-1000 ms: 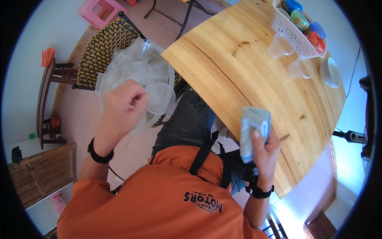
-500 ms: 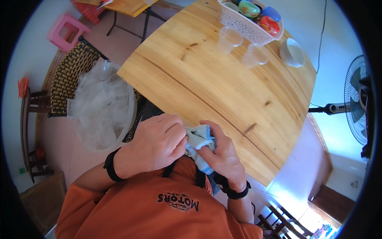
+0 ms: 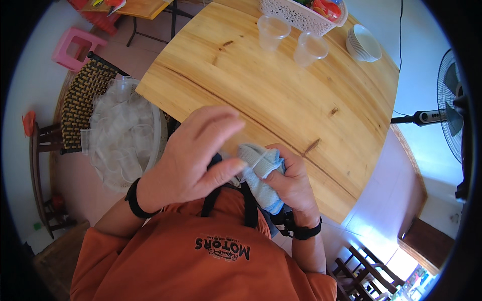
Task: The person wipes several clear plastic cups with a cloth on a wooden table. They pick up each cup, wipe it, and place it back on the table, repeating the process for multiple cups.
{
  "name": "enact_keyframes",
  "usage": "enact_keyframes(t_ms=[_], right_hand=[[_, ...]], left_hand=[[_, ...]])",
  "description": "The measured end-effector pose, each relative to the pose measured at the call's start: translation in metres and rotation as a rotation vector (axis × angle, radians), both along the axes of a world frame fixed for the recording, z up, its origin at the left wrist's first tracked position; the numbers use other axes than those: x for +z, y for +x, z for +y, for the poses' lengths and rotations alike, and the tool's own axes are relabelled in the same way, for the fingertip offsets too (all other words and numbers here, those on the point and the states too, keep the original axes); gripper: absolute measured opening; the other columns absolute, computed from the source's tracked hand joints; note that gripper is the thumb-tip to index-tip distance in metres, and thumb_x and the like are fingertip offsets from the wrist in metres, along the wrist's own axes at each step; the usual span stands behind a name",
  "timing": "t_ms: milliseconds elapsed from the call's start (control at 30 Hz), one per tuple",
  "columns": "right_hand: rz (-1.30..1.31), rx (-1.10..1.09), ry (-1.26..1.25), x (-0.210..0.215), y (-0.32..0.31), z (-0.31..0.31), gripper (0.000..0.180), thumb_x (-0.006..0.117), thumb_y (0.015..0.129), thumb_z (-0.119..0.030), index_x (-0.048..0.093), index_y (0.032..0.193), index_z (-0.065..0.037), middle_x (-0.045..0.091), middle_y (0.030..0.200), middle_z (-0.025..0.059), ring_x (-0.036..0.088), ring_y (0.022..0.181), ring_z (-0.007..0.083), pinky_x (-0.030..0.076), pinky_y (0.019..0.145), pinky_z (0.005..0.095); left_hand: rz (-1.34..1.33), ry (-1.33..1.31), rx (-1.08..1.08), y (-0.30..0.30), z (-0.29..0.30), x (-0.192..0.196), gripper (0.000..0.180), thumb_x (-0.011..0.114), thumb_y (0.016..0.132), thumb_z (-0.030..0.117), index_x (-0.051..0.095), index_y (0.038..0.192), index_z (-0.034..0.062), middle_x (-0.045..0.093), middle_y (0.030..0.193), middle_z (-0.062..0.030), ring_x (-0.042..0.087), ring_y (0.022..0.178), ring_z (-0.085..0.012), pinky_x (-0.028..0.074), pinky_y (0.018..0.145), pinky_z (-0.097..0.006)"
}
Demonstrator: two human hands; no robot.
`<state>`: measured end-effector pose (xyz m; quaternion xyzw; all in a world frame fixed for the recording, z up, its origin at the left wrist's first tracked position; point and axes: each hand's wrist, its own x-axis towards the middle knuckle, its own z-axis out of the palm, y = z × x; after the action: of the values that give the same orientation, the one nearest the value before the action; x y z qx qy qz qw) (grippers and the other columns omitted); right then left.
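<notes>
My left hand (image 3: 193, 150) hangs over the table's near edge with its fingers stretched out and thumb apart. Its thumb tip is close beside a light blue cloth (image 3: 268, 193); whether they touch I cannot tell. My right hand (image 3: 296, 183) is closed round that cloth, thumb on top. A thin, clear plastic edge (image 3: 259, 159) shows against the cloth, looking like part of a clear cup, mostly hidden. To the left, a large tub (image 3: 161, 143) holds a heap of clear plastic cups (image 3: 120, 135).
On the wooden table (image 3: 226, 80) stand two clear plastic cups (image 3: 273, 31) (image 3: 310, 49), a stack of white bowls (image 3: 363, 44) and a white basket (image 3: 296, 15) with colourful things. A woven chair (image 3: 83, 103) is by the tub. A fan (image 3: 448, 108) stands at right, a pink stool (image 3: 75, 47) at far left.
My left hand has opened from a closed grip and lifted away from the cloth. The right hand, still holding the cloth, has shifted slightly right. The whole view has tilted a little.
</notes>
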<state>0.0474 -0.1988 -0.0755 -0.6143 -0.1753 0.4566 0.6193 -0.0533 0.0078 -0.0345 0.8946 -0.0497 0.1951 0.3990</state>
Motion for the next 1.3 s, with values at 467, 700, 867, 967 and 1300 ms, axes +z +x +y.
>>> enact_keyframes(t_ms=[467, 700, 867, 967, 1300], right_hand=[[0.303, -0.045, 0.119, 0.001, 0.007, -0.014, 0.038, 0.073, 0.085, -0.01, 0.059, 0.118, 0.002, 0.065, 0.103, 0.0027, 0.058, 0.092, 0.0087, 0.049, 0.08, 0.0266], [-0.17, 0.026, -0.075, -0.002, 0.01, -0.011, 0.046, 0.078, 0.082, -0.017, 0.058, 0.119, 0.0, 0.066, 0.096, 0.0049, 0.062, 0.087, 0.0136, 0.049, 0.078, 0.0267], [-0.621, 0.119, -0.325, 0.009, 0.008, -0.013, 0.055, 0.075, 0.075, -0.018, 0.054, 0.121, 0.002, 0.065, 0.088, 0.0236, 0.069, 0.083, 0.0353, 0.055, 0.071, 0.0386], [-0.941, 0.224, -0.31, 0.011, 0.008, -0.01, 0.058, 0.074, 0.074, -0.018, 0.051, 0.124, 0.002, 0.065, 0.081, 0.0251, 0.066, 0.076, 0.0423, 0.054, 0.065, 0.0456], [-0.734, 0.127, -0.246, 0.001, 0.009, -0.01, 0.063, 0.077, 0.072, -0.012, 0.05, 0.127, 0.002, 0.067, 0.09, 0.0242, 0.066, 0.085, 0.0412, 0.054, 0.073, 0.0443]], left_hand=[[0.475, -0.689, -0.148, -0.012, -0.01, -0.04, 0.057, 0.043, 0.105, 0.039, 0.035, 0.145, -0.0004, 0.053, 0.126, -0.0115, 0.054, 0.11, -0.019, 0.045, 0.092, -0.031], [0.548, -0.824, -0.116, -0.006, -0.012, -0.035, 0.051, 0.045, 0.105, 0.037, 0.039, 0.141, 0.0016, 0.054, 0.115, -0.0046, 0.046, 0.078, -0.0066, 0.041, 0.068, -0.022], [0.719, -0.72, -0.109, -0.002, -0.017, -0.035, 0.045, 0.046, 0.104, 0.037, 0.046, 0.132, 0.0023, 0.055, 0.101, -0.0017, 0.044, 0.073, -0.0046, 0.039, 0.063, -0.02], [0.797, -0.69, -0.16, 0.004, -0.019, -0.034, 0.045, 0.045, 0.105, 0.038, 0.049, 0.13, 0.0015, 0.054, 0.09, -0.0005, 0.044, 0.072, -0.0047, 0.038, 0.061, -0.02], [0.889, -0.786, -0.217, 0.003, -0.013, -0.02, 0.05, 0.037, 0.106, 0.034, 0.04, 0.141, -0.0026, 0.048, 0.076, -0.0009, 0.046, 0.066, -0.0081, 0.04, 0.06, -0.023]])
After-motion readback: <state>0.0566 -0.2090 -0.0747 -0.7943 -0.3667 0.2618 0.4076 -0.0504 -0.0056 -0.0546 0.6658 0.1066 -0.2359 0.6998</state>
